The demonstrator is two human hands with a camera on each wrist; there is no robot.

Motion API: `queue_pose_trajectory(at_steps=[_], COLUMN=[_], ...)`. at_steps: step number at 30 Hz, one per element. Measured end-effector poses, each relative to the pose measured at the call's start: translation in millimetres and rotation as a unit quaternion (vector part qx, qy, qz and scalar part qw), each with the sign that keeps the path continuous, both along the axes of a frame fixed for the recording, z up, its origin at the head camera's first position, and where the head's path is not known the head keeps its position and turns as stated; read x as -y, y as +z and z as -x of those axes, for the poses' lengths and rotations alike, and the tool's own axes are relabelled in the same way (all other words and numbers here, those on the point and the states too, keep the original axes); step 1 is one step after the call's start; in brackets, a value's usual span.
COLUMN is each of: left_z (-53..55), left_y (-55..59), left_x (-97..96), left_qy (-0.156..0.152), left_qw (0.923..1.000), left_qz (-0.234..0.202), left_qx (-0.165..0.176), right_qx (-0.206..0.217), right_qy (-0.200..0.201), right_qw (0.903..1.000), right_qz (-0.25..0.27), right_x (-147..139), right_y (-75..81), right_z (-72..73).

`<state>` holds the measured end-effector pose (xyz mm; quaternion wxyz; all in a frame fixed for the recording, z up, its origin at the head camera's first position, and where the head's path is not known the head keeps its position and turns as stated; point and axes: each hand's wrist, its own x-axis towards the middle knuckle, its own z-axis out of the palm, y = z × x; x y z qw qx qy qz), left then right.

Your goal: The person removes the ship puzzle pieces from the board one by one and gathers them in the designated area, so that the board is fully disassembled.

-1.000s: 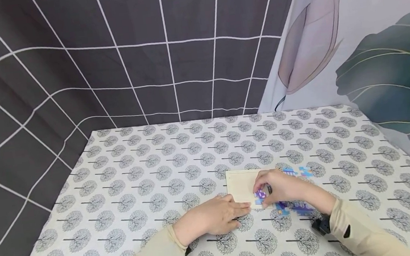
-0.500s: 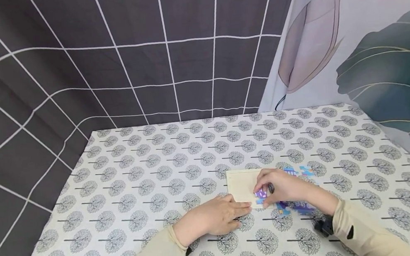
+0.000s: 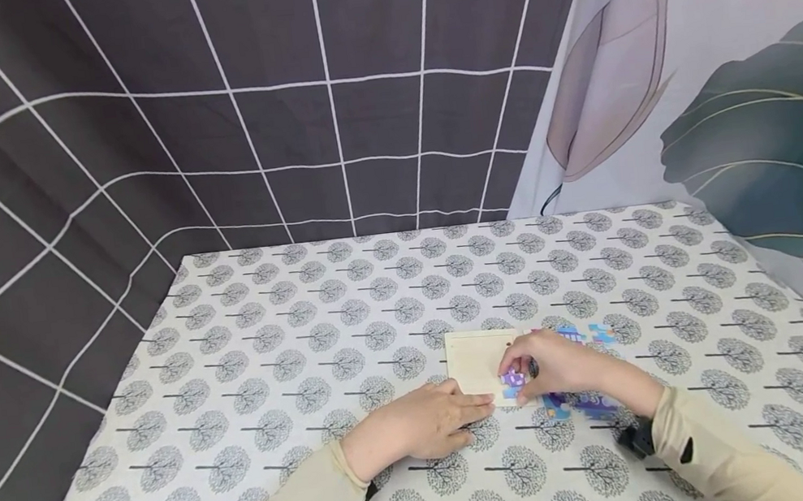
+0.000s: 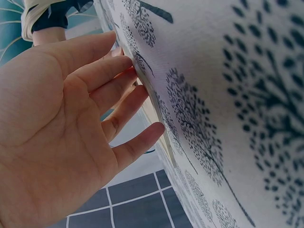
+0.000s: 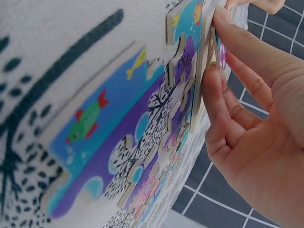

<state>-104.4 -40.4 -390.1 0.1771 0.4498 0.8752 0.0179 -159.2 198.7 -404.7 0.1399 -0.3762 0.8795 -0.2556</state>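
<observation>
A cream wooden puzzle tray [image 3: 467, 358] lies on the tree-print cloth. My left hand [image 3: 430, 421] rests at its near left edge with the fingers fairly straight; the left wrist view shows those fingertips [image 4: 156, 128] along the tray's side. Over the tray's right part, my right hand [image 3: 549, 361] pinches a purple and light-blue jigsaw piece [image 3: 514, 381] between thumb and fingers. Up close in the right wrist view, this piece [image 5: 221, 52] stands tilted at the tray's edge, largely hidden by the fingers.
Several loose jigsaw pieces lie right of the tray, among them a blue one [image 3: 603, 333] behind the right hand and a purple one [image 3: 594, 404] under the wrist. A piece with a green fish [image 5: 88, 118] shows in the right wrist view. A grid-patterned curtain [image 3: 286, 132] hangs behind.
</observation>
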Motion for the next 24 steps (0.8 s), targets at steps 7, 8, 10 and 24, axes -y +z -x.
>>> queue_pose_trajectory(at_steps=[7, 8, 10, 24], left_z=[1.2, 1.3, 1.4, -2.2], left_y=[-0.3, -0.1, -0.2, -1.8], left_x=[-2.3, -2.5, -2.6, -2.3], left_qy=[-0.003, -0.004, -0.004, -0.002], left_qw=[1.0000, 1.0000, 1.0000, 1.0000], left_qz=[0.003, 0.003, 0.003, 0.008], left_qx=[-0.004, -0.006, -0.007, -0.004], right_qx=[-0.008, -0.011, -0.018, -0.053], right_qy=[0.006, 0.006, 0.008, 0.013], right_qw=[0.9999, 0.9998, 0.9996, 0.9982], right_qz=[-0.009, -0.014, -0.021, -0.025], right_x=[-2.0, -2.2, -2.2, -1.9], right_y=[2.3, 2.3, 2.3, 5.4], right_z=[0.4, 0.5, 0.7, -8.9])
